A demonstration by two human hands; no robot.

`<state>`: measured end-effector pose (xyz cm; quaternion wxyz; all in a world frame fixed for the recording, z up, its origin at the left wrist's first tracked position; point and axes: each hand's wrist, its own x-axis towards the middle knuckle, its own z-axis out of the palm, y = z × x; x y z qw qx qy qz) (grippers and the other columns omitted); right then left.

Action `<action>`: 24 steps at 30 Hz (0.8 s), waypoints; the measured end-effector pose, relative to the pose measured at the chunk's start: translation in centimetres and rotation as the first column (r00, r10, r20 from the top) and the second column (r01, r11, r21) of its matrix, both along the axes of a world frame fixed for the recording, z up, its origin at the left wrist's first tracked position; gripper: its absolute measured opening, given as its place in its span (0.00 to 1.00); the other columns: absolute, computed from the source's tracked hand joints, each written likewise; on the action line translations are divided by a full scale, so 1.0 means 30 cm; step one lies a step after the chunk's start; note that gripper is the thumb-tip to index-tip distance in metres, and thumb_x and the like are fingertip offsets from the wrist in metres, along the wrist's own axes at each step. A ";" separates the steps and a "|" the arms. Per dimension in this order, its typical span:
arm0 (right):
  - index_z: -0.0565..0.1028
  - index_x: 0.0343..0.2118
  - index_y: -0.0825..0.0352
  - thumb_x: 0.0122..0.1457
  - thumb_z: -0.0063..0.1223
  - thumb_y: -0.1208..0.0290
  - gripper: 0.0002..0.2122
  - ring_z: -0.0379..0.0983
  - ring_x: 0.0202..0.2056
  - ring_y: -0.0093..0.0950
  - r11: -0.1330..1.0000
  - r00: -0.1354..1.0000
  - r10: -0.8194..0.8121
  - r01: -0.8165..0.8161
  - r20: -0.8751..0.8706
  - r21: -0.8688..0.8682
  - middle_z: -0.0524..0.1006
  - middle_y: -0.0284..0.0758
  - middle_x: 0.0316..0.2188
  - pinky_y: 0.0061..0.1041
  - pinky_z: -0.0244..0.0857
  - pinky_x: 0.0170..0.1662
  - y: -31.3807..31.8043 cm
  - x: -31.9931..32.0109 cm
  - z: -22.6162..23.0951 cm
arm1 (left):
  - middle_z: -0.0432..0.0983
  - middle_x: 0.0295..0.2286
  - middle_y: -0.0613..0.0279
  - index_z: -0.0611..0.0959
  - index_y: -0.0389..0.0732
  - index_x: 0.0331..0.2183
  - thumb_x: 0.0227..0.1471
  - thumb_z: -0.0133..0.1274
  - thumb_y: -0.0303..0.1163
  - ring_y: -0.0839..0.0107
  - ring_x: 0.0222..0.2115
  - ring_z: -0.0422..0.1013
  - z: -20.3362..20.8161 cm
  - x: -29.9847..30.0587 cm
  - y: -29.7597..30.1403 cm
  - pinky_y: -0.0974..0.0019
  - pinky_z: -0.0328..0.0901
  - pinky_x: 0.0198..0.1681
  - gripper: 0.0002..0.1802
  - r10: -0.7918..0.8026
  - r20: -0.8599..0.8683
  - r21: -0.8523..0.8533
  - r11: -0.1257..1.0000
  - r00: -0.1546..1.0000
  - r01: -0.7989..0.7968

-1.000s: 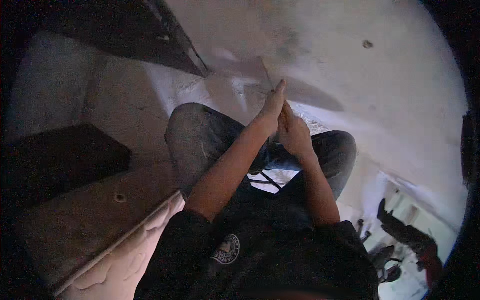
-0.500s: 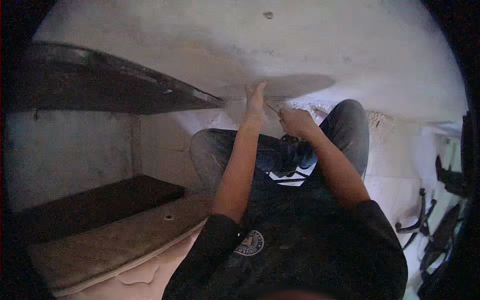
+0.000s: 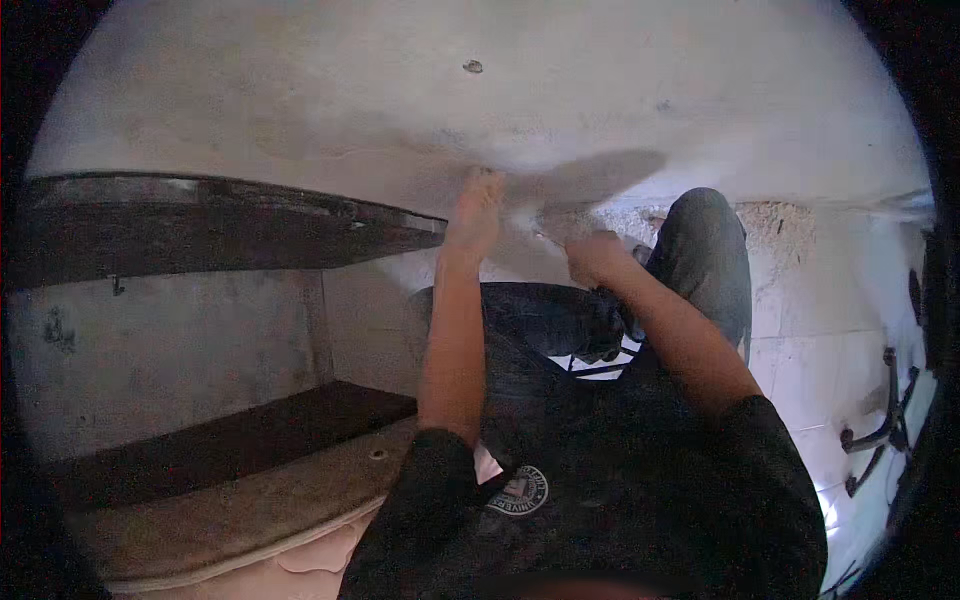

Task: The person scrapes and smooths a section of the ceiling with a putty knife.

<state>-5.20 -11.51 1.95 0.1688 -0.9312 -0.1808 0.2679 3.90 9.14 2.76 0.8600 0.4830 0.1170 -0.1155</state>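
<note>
My left hand (image 3: 478,210) rests against the pale wall (image 3: 600,90), just beyond the end of a dark shelf. Its fingers are blurred but seem laid on the wall, with nothing visible in them. To its right, lower down, my right hand (image 3: 598,258) is closed around a thin tool (image 3: 548,238) whose slim shaft points left toward the foot of the wall. The tool's handle is hidden in the fist, so its exact kind does not show. Near its tip, the wall's base has a rough, broken strip (image 3: 610,215).
At left stands a unit with a dark upper shelf (image 3: 220,225) and a brown lower board (image 3: 230,500). My bent knee (image 3: 705,245) is right of my right hand. Crumbled plaster (image 3: 780,222) lines the wall base. A dark chair base (image 3: 885,430) stands on the tiled floor at far right.
My left hand has shifted left, and its thumb no longer stands apart. My right hand has dropped slightly, still gripping the thin tool. The whole view has shifted, with the shelf appearing lower.
</note>
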 end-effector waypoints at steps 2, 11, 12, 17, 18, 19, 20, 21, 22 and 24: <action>0.76 0.38 0.68 0.53 0.49 0.68 0.13 0.77 0.39 0.47 0.999 1.000 -0.028 0.029 -0.014 0.018 0.79 0.50 0.34 0.45 0.71 0.43 0.003 0.000 -0.008 | 0.71 0.50 0.48 0.73 0.36 0.52 0.63 0.39 0.39 0.58 0.53 0.66 -0.001 -0.016 0.003 0.59 0.60 0.56 0.22 -0.129 0.134 0.343 0.936 0.982 0.076; 0.76 0.38 0.69 0.54 0.50 0.65 0.14 0.77 0.40 0.47 0.998 0.998 0.056 -0.056 -0.007 -0.010 0.79 0.50 0.35 0.44 0.71 0.43 0.016 0.004 -0.005 | 0.72 0.49 0.53 0.73 0.35 0.50 0.60 0.42 0.30 0.60 0.52 0.67 0.190 -0.050 -0.028 0.57 0.58 0.58 0.18 -0.283 0.102 0.792 0.603 0.954 0.094; 0.76 0.38 0.70 0.54 0.50 0.65 0.14 0.77 0.40 0.47 0.999 0.999 0.038 -0.038 -0.019 -0.015 0.79 0.50 0.35 0.44 0.71 0.43 0.013 0.003 -0.001 | 0.72 0.49 0.53 0.73 0.36 0.51 0.59 0.44 0.32 0.60 0.53 0.66 0.217 -0.063 -0.025 0.57 0.57 0.59 0.19 -0.302 0.122 0.646 0.747 0.946 0.155; 0.75 0.39 0.68 0.55 0.49 0.64 0.14 0.77 0.39 0.47 0.999 0.999 0.043 -0.044 0.029 0.014 0.79 0.49 0.34 0.45 0.71 0.42 0.001 0.014 0.004 | 0.69 0.51 0.51 0.71 0.37 0.54 0.59 0.47 0.38 0.58 0.55 0.63 0.198 -0.049 0.001 0.55 0.53 0.62 0.24 -0.221 0.127 0.434 0.889 0.967 0.146; 0.75 0.40 0.67 0.56 0.49 0.64 0.14 0.77 0.38 0.47 0.999 0.999 0.038 -0.038 0.009 0.006 0.79 0.49 0.34 0.45 0.71 0.42 -0.001 0.017 -0.001 | 0.69 0.52 0.50 0.70 0.36 0.55 0.59 0.46 0.40 0.57 0.55 0.62 0.160 -0.029 0.001 0.55 0.51 0.63 0.26 -0.114 0.096 0.723 0.691 0.989 0.009; 0.75 0.40 0.67 0.56 0.49 0.64 0.14 0.77 0.38 0.47 0.998 0.998 0.062 -0.062 -0.020 -0.014 0.79 0.49 0.34 0.45 0.71 0.42 -0.001 0.021 -0.007 | 0.69 0.51 0.50 0.71 0.36 0.54 0.59 0.47 0.40 0.57 0.55 0.63 0.119 -0.006 -0.002 0.56 0.52 0.62 0.25 -0.033 0.007 0.874 0.486 0.999 0.010; 0.74 0.40 0.67 0.56 0.49 0.63 0.14 0.77 0.38 0.48 0.998 0.998 0.060 -0.060 0.007 0.008 0.79 0.49 0.34 0.45 0.70 0.42 -0.003 0.025 -0.013 | 0.70 0.51 0.50 0.72 0.35 0.53 0.58 0.48 0.39 0.58 0.54 0.64 0.076 0.015 -0.013 0.57 0.53 0.62 0.25 -0.065 0.081 0.923 0.381 0.995 -0.050; 0.74 0.40 0.67 0.56 0.48 0.63 0.14 0.77 0.38 0.48 0.998 0.998 0.063 -0.063 0.006 0.014 0.79 0.49 0.33 0.45 0.70 0.42 -0.003 0.027 -0.020 | 0.71 0.50 0.50 0.73 0.35 0.53 0.58 0.49 0.39 0.58 0.53 0.65 0.039 0.034 -0.024 0.58 0.54 0.61 0.25 -0.064 0.063 0.945 0.324 0.996 -0.039; 0.74 0.40 0.67 0.56 0.48 0.63 0.14 0.77 0.38 0.48 0.997 0.997 0.065 -0.066 0.030 0.032 0.79 0.49 0.33 0.45 0.70 0.42 -0.005 0.031 -0.023 | 0.71 0.50 0.50 0.73 0.34 0.52 0.57 0.50 0.39 0.58 0.52 0.66 0.016 0.040 -0.042 0.59 0.55 0.60 0.25 -0.113 0.198 0.913 0.384 0.974 -0.141; 0.74 0.40 0.66 0.57 0.47 0.63 0.13 0.76 0.39 0.48 0.999 0.998 0.049 -0.050 -0.043 -0.020 0.79 0.48 0.34 0.45 0.69 0.43 -0.006 0.031 -0.026 | 0.72 0.49 0.51 0.74 0.34 0.52 0.56 0.52 0.38 0.59 0.51 0.68 0.007 0.018 -0.063 0.60 0.56 0.59 0.25 -0.179 0.175 0.773 0.634 0.968 -0.023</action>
